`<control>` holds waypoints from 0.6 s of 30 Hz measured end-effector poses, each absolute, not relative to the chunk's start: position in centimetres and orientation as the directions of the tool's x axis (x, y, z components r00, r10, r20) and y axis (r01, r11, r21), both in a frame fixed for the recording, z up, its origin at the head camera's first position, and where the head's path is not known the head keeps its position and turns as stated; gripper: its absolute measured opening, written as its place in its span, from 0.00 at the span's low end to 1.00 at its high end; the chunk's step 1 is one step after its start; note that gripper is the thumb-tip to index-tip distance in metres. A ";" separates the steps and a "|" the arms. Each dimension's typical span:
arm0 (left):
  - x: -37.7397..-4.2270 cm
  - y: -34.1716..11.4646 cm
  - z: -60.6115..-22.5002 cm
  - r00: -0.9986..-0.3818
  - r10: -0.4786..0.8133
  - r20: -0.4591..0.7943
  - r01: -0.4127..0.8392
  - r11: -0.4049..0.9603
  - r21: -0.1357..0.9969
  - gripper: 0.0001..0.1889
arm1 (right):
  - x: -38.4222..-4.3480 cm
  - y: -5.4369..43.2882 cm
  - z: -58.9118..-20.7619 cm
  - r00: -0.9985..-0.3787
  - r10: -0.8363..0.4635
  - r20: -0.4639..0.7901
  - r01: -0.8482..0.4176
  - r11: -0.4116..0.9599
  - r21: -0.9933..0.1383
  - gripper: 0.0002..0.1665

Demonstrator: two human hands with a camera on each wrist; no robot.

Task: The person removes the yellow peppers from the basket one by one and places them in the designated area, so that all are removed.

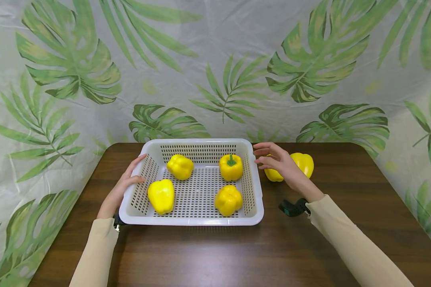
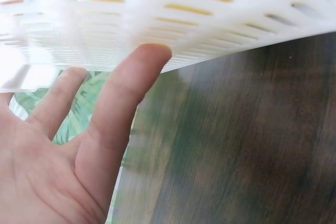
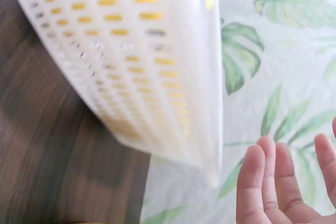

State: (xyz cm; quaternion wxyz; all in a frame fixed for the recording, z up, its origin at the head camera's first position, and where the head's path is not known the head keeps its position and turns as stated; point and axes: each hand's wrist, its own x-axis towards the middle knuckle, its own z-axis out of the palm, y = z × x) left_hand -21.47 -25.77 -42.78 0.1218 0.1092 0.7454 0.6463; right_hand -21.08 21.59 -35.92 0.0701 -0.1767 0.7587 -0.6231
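Observation:
A white perforated plastic basket (image 1: pixel 195 221) on the brown table holds several yellow bell peppers, among them a stem-up bell pepper (image 1: pixel 231 170). My left hand (image 1: pixel 120 191) is at the basket's left rim, fingers nearly straight and spread along it. From the left wrist view, its thumb (image 2: pixel 118 103) overlaps the perforated side wall. Close to the right rim is my right hand (image 1: pixel 278 161), holding nothing; its fingers (image 3: pixel 252 182) are extended beside the basket in the right wrist view. Beyond that hand, two more yellow bell peppers (image 1: pixel 303 162) lie partly hidden on the table.
The wooden table (image 1: pixel 201 255) reaches back to a pale leaf-print cloth (image 1: pixel 222 24) hanging behind and at both sides. A dark wrist camera (image 1: pixel 292 207) sticks out from the right wrist over the table, near the basket's right corner.

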 end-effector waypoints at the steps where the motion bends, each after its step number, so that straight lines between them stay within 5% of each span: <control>1: -21.5 -25.8 -42.8 -0.946 0.321 -0.037 0.009 0.139 0.990 0.38 | -21.1 21.3 -35.7 -0.926 -0.361 0.107 -0.178 0.167 -0.970 0.23; 18: -21.4 -25.7 -42.7 -0.949 0.313 -0.041 0.006 0.147 0.989 0.38 | -20.9 17.2 -34.0 -0.873 -0.487 0.035 -0.133 0.169 -0.976 0.27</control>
